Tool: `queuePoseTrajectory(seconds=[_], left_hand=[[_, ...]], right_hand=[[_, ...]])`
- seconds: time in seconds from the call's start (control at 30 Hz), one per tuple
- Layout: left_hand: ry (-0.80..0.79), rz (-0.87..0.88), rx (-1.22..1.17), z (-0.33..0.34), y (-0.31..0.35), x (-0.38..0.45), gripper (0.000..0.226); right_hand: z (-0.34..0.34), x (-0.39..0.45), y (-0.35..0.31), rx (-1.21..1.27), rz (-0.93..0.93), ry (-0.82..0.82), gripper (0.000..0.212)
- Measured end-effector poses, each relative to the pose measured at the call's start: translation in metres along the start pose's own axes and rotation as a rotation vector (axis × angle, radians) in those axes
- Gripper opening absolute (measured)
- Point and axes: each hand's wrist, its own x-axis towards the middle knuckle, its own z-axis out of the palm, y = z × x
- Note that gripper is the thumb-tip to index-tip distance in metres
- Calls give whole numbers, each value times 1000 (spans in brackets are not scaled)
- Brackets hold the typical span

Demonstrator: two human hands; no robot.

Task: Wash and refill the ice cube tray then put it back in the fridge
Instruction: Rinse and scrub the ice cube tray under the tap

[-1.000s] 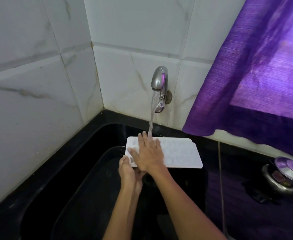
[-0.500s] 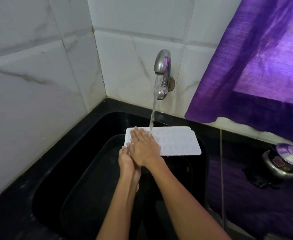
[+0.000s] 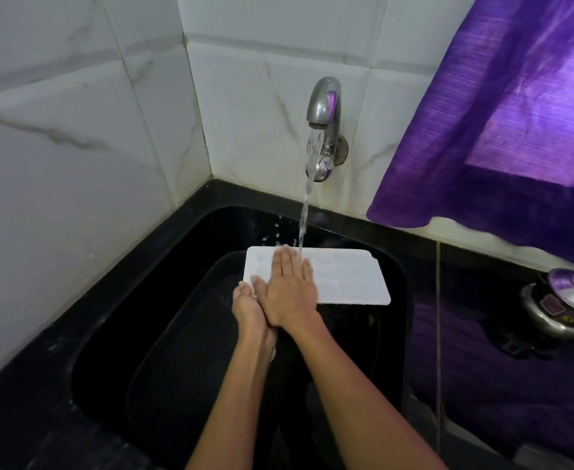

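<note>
Right hand [image 3: 287, 286] flat on the top face of the ice cube tray [image 3: 346, 278], fingers straight and together, palm pressing down, nothing gripped; fingertips at the far edge, right where the water stream [image 3: 302, 225] lands. Left hand [image 3: 246, 305] just beside and partly under it, at the tray's near-left corner, thumb on the rim; fingers hidden beneath, probably curled round the corner from below to carry the weight.

Tray held level over the black sink [image 3: 143, 320], not resting on anything, cavities facing up as faint pale shapes. Droplets spraying off to the left of the fingertips. Tap [image 3: 323, 110] on the tiled wall running, aimed at the tray's far-left part.

Judged from this: washing stage, midway at best. Only the left part of the tray under hand and water; right part not yet rubbed, as far as can be told. No soap or sponge visible. Impossible to tell whether the cavities hold water.

Left to do, 3 steps: finishing the rinse, refilling the cavities, carrying the tray to the fridge. Fridge not in view.

Off to the right, a purple curtain [image 3: 502, 106] above the counter and a steel pot with lid [image 3: 563, 303], well apart from the sink.
</note>
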Motion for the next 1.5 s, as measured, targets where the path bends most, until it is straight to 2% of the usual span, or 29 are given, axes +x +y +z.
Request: queuePoseTrajectory(seconds=[0.07,0.17,0.23,0.3,0.43,0.47,0.53,0.67,0.73,0.77,0.83,1.0,1.07,1.17,1.23,1.33,1.4,1.5], left_hand=[[7,-13,-28,-7,3,4,36],[15,37,-68,-23,12,12,41],[-7,49,-54,-24,13,12,40],[-23,16,-38,-16,6,7,37],[-41,-73,18,-5,-15,0,38],[-48,-84,16,-6,-17,1,40],[-52,-81,-7,-10,-14,5,41],[-57,-25,4,-26,0,13,42],[-68,-34,-4,-36,4,17,42],[-79,-44,-7,-39,5,19,42],[-102,-67,-16,-39,5,21,42],[-89,-169,-39,-35,2,30,45],[-64,-277,-80,-37,3,36,58],[-86,-398,-191,-40,7,40,81],[-133,-418,-199,-38,12,39,75],[-111,-380,-162,-32,10,36,51],[-63,-328,-121,-30,6,34,39],[-55,-267,-143,-30,-2,35,36]], right_hand=[[0,2,11,-40,19,-14,78],[-8,4,42,-43,329,-41,95],[-12,2,51,-34,471,-62,97],[-9,0,39,-27,438,-49,89],[8,-5,6,-38,4,-6,67],[11,-4,7,-43,-51,-11,64],[11,-2,19,-15,-34,-11,70],[-4,4,58,96,236,4,107],[-21,9,70,137,305,-55,118],[-30,12,72,141,315,-96,115],[-43,15,70,137,331,-114,98],[-39,13,61,193,368,60,68],[-27,6,60,173,331,133,49],[-2,-6,63,70,249,345,26],[17,-13,66,86,220,467,29],[33,-19,67,140,203,592,35],[30,-22,61,101,197,520,42],[19,-25,48,91,128,291,56]])
